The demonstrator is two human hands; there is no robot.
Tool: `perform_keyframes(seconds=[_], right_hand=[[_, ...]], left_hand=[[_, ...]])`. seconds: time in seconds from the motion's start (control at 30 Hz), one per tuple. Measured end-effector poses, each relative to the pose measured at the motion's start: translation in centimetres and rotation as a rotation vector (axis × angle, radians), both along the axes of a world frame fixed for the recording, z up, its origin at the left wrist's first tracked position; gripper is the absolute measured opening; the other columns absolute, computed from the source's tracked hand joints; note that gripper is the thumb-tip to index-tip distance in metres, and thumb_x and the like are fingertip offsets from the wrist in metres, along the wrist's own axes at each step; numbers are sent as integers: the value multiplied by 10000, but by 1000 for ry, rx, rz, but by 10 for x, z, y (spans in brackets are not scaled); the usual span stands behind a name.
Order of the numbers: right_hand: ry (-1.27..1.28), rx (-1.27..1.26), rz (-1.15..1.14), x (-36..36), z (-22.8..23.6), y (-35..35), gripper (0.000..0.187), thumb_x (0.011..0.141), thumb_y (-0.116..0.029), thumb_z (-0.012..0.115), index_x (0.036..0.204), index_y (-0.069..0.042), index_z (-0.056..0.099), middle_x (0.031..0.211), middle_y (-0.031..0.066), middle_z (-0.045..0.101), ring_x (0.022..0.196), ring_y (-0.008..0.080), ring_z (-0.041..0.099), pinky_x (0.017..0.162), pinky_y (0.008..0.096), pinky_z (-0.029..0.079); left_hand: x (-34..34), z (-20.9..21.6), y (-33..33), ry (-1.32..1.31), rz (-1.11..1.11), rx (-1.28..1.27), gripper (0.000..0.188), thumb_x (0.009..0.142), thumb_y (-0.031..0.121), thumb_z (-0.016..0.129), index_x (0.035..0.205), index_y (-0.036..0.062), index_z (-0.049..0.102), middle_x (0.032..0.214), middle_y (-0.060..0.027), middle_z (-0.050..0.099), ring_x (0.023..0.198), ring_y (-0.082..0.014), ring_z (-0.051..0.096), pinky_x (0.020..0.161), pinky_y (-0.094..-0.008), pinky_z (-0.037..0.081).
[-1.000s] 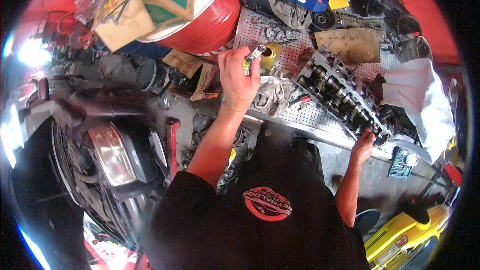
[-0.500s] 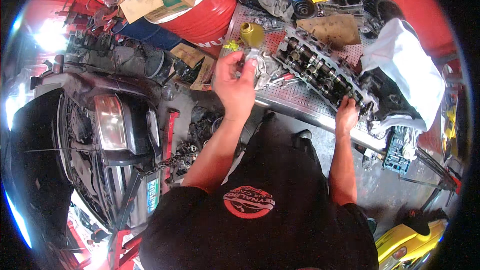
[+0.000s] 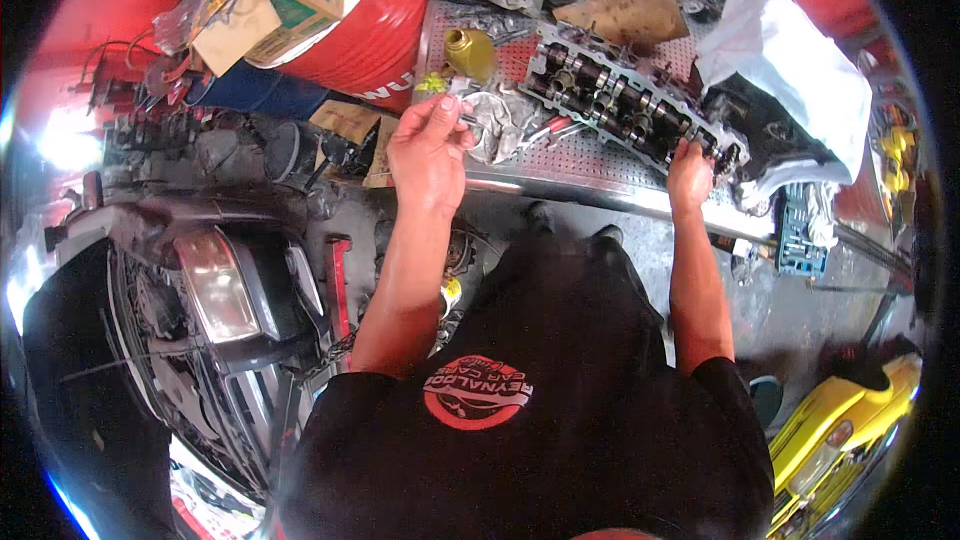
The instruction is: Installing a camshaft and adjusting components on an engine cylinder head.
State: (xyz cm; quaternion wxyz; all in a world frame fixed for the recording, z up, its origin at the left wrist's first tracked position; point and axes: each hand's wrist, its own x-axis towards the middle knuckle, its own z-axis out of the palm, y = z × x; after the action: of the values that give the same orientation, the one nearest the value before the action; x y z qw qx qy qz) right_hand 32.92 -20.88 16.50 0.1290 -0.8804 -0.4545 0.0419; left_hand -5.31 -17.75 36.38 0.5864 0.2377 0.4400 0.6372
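Observation:
My left hand (image 3: 430, 152) is raised over the near left edge of the metal bench. Its thumb and fingers pinch a small dark piece (image 3: 467, 119), too small to name. A cylinder head (image 3: 632, 105) with camshafts and lobes showing lies slantwise on the bench. At its near right end my right hand (image 3: 690, 178) has its fingers closed over the edge; the fingertips are partly hidden. Left of the cylinder head stands an open gold-coloured bottle (image 3: 472, 55). Beside it, just past my left hand, lies a crumpled grey rag or plastic (image 3: 500, 122) and a red-handled tool (image 3: 548, 130).
A perforated metal bench (image 3: 590, 162) runs ahead of me. White cloth (image 3: 790, 55) covers a dark part at right, above a teal tool case (image 3: 798, 240). A red drum (image 3: 375, 40) bearing cardboard boxes (image 3: 290, 5) stands at left. Cars flank me: dark left, yellow (image 3: 850, 430) right.
My left hand has drawn back to the left, and the dark piece in its pinch now shows. The right hand stays at the cylinder head's end. The whole view has shifted slightly.

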Motion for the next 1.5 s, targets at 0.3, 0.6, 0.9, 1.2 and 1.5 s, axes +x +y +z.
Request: perform_keyframes(seconds=[0.3,0.6,0.9,1.2,1.5], right_hand=[[4,-13,-88,-6,-11,5,343,1004,-416,547,1120,-99,605,951,336,710,901,523,704,802,617,562],[1,-75,25,2,5,-2,352,1020,-427,555,983,-88,644,861,242,734,823,475,714,740,577,562],[12,-133,135,14,23,11,295,1015,-337,526,946,-82,659,891,221,746,840,437,725,768,562,560],[5,-277,357,31,33,4,295,1035,-368,544,987,-86,614,863,194,746,782,424,730,710,556,573],[98,-264,318,27,30,4,338,1039,-371,540,942,-56,616,926,219,734,814,455,708,745,578,546]], left_hand=[[-15,-8,24,120,-90,7,349,965,-20,671,1308,-6,607,1011,-142,719,861,-197,671,720,-368,574],[30,-79,39,147,-267,-129,388,944,-11,694,1322,-52,615,1054,-121,709,839,-181,692,670,-361,633],[121,-185,98,527,-7,-119,302,948,34,708,1242,-29,682,926,-98,723,790,-177,691,652,-314,601],[162,-237,124,1201,280,142,291,871,85,758,1153,27,709,1023,-199,726,941,-394,671,851,-478,532],[164,-238,119,1340,296,247,268,793,72,799,1030,23,683,954,-180,664,939,-402,608,866,-511,486]])
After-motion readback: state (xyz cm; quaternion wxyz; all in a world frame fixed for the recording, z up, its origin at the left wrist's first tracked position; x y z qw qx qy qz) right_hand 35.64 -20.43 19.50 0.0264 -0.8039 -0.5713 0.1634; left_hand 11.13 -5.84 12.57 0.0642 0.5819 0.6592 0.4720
